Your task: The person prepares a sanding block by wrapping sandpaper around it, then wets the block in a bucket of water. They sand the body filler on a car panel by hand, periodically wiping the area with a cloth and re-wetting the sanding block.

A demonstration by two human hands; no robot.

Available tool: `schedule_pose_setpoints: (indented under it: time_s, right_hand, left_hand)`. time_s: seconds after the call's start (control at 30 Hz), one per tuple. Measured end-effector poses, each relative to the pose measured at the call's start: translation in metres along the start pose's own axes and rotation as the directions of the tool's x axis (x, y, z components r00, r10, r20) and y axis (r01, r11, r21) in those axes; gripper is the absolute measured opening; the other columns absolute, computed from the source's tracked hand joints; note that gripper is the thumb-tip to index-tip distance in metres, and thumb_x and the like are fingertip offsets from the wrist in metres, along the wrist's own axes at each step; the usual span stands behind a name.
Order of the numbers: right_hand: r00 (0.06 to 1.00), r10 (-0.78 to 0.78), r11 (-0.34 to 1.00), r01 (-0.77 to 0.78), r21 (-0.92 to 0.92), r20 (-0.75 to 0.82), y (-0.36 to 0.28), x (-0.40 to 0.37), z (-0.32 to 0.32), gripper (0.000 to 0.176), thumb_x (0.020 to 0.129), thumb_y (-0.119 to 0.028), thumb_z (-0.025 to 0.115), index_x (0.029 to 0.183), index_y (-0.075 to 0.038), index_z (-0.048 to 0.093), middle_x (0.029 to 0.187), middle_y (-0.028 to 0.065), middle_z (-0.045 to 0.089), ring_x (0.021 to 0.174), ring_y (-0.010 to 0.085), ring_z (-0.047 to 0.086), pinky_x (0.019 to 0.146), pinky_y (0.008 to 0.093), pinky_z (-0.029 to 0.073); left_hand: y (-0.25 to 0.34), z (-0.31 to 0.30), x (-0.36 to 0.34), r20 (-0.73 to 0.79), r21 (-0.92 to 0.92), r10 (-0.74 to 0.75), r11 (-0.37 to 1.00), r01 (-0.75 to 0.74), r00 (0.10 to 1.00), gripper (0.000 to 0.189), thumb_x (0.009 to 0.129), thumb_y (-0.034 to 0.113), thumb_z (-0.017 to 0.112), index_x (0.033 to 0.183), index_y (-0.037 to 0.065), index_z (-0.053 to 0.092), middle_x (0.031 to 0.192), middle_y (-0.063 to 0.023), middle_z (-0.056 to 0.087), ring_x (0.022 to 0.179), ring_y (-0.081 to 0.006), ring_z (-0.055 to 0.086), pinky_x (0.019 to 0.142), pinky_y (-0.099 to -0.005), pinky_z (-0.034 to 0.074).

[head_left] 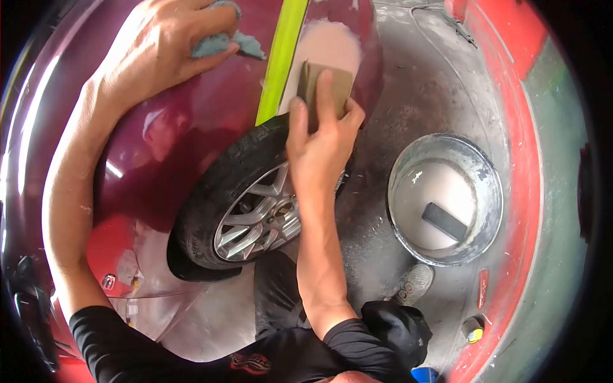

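Observation:
My left hand (153, 45) is closed around a crumpled grey-blue cloth (214, 45), above the maroon car body panel (191, 115). Under the fingers of my right hand (324, 143) is a tan sheet of sandpaper (338, 86), bent up at its left side and laid against a smooth pinkish filler patch (329, 41). A strip of bright yellow-green tape (281, 64) runs along the patch's left edge, down to the wheel arch. Just below sits the black tire (203, 195) with its silver alloy rim (265, 220), partly hidden by my right forearm.
A metal bucket (399, 223) of milky water stands on the floor at right, a dark rectangular block (445, 221) in it. Nearby lie a roll of tape (473, 332) and a red strip (483, 288). A curved red edge (520, 210) bounds the right side.

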State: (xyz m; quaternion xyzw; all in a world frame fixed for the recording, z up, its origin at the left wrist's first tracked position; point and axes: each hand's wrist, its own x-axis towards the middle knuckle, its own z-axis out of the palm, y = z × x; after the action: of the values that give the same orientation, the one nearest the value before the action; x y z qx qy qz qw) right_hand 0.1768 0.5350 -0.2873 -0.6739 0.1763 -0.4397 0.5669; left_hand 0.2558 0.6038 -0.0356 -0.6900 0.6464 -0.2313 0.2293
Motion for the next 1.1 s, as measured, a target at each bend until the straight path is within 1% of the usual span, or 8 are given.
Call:
schedule_pose_setpoints:
  time_s: [0.17,0.27,0.5,0.57,0.63,0.9,1.0,1.1]
  right_hand:
    - [0.993,-0.117,0.992,0.119,-0.050,0.034,0.000,-0.033,-0.004,0.061,0.091,-0.021,0.075,0.149,-0.014,0.058,0.130,0.0405,0.050,0.115,0.0559,0.055,0.100,0.0575,0.047]
    - [0.994,0.109,0.993,-0.109,0.052,0.011,0.025,0.023,-0.001,0.058,0.093,-0.022,0.073,0.148,-0.013,0.058,0.131,0.0404,0.050,0.115,0.0542,0.056,0.100,0.0547,0.047]
    - [0.996,-0.073,0.997,0.073,-0.015,0.043,-0.002,-0.042,-0.004,0.061,0.091,-0.018,0.074,0.150,-0.015,0.057,0.132,0.0411,0.048,0.115,0.0567,0.055,0.101,0.0578,0.046]
    - [0.999,-0.023,0.999,0.024,-0.037,0.037,0.009,-0.010,-0.007,0.057,0.092,-0.019,0.073,0.147,-0.013,0.059,0.130,0.0388,0.050,0.114,0.0546,0.056,0.100,0.0558,0.046]
    - [0.985,0.170,0.984,-0.172,0.041,0.035,0.030,0.030,-0.005,0.054,0.094,-0.022,0.071,0.145,-0.011,0.060,0.130,0.0353,0.052,0.116,0.0492,0.057,0.100,0.0502,0.048]
    - [0.995,-0.071,0.997,0.072,-0.012,0.067,0.002,-0.030,-0.007,0.063,0.091,-0.023,0.075,0.151,-0.018,0.056,0.132,0.0409,0.047,0.116,0.0562,0.054,0.100,0.0564,0.046]
    - [0.998,0.054,0.998,-0.055,0.030,0.043,0.011,0.022,-0.004,0.057,0.094,-0.022,0.071,0.148,-0.016,0.057,0.130,0.0391,0.047,0.114,0.0550,0.054,0.098,0.0562,0.047]
    - [1.000,-0.023,0.999,0.024,-0.039,0.021,0.011,0.008,-0.001,0.059,0.094,-0.024,0.072,0.150,-0.016,0.056,0.132,0.0398,0.046,0.114,0.0548,0.055,0.099,0.0560,0.047]
  left_hand:
    - [0.001,0.002,0.001,0.011,0.020,-0.010,1.000,0.009,1.000,0.023,0.077,0.013,0.085,0.087,0.005,0.065,0.102,-0.0084,0.065,0.095,-0.0286,0.064,0.085,-0.0408,0.053]
    - [0.003,-0.001,0.001,0.062,0.033,-0.053,0.998,0.051,0.997,0.023,0.078,0.013,0.085,0.086,0.005,0.065,0.101,-0.0081,0.066,0.096,-0.0279,0.065,0.084,-0.0409,0.053]
    - [0.004,0.001,0.004,0.058,0.045,-0.037,0.998,0.035,0.998,0.023,0.078,0.013,0.085,0.086,0.005,0.065,0.102,-0.0079,0.067,0.096,-0.0280,0.065,0.084,-0.0407,0.054]
    - [0.001,0.002,0.002,0.057,0.044,-0.030,0.999,0.028,0.998,0.022,0.078,0.013,0.085,0.086,0.005,0.065,0.102,-0.0081,0.067,0.096,-0.0280,0.065,0.084,-0.0408,0.054]
    - [0.000,0.002,-0.002,0.064,0.042,-0.049,0.998,0.047,0.997,0.022,0.079,0.014,0.085,0.086,0.006,0.066,0.103,-0.0081,0.067,0.097,-0.0278,0.066,0.084,-0.0407,0.054]
    - [0.000,0.006,0.001,0.037,0.034,-0.047,0.998,0.046,0.998,0.021,0.081,0.013,0.083,0.100,0.009,0.075,0.104,-0.0085,0.068,0.098,-0.0276,0.067,0.085,-0.0404,0.055]
    - [0.004,-0.001,0.008,0.070,0.052,-0.020,0.998,0.016,0.997,0.024,0.081,0.010,0.081,0.104,0.010,0.076,0.102,-0.0083,0.068,0.097,-0.0277,0.067,0.085,-0.0404,0.055]
    - [0.003,-0.001,0.008,0.070,0.019,-0.023,1.000,0.022,0.997,0.025,0.080,0.009,0.081,0.104,0.010,0.075,0.100,-0.0083,0.067,0.096,-0.0279,0.066,0.084,-0.0401,0.054]
